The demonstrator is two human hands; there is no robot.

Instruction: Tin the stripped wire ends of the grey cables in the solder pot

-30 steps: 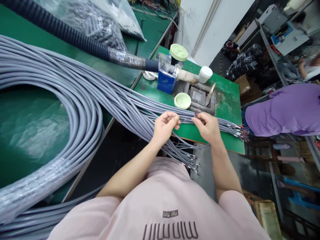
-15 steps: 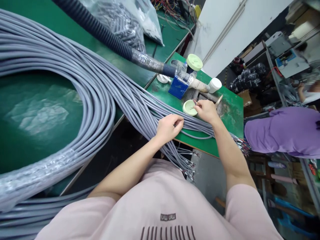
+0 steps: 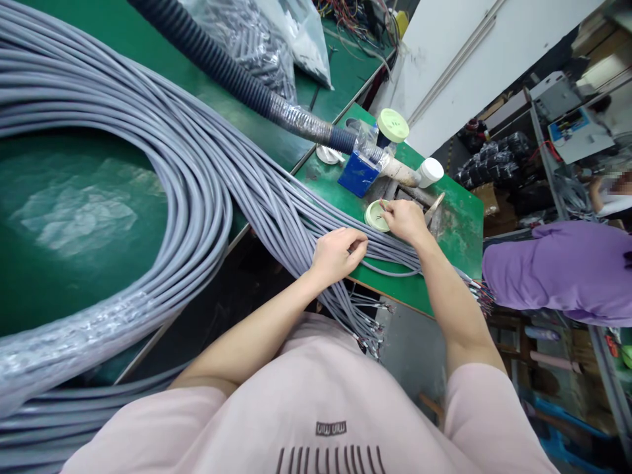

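My right hand (image 3: pixel 403 220) pinches the thin wire ends (image 3: pixel 382 207) of a cable, with the tips over a small pale green cup (image 3: pixel 374 216). The rest of what those fingers hold is hidden behind them. My left hand (image 3: pixel 340 255) lies on the bundle of grey cables (image 3: pixel 276 217), its fingers curled in and the thumb near the forefinger; whatever is inside the curl cannot be made out. One grey cable (image 3: pixel 390 271) bows out of the bundle between my two hands.
A ribbed hose (image 3: pixel 237 92) runs to a blue box (image 3: pixel 357 174). Around it stand a green-lidded jar (image 3: pixel 393 125) and a white-lidded tub (image 3: pixel 431 172). Stripped cable ends (image 3: pixel 372 332) hang off the near edge. A person in purple (image 3: pixel 553 270) is at the right.
My right hand and the wire ends have shifted slightly at the cup. The left hand stays curled on the bundle. The whole view has moved a little.
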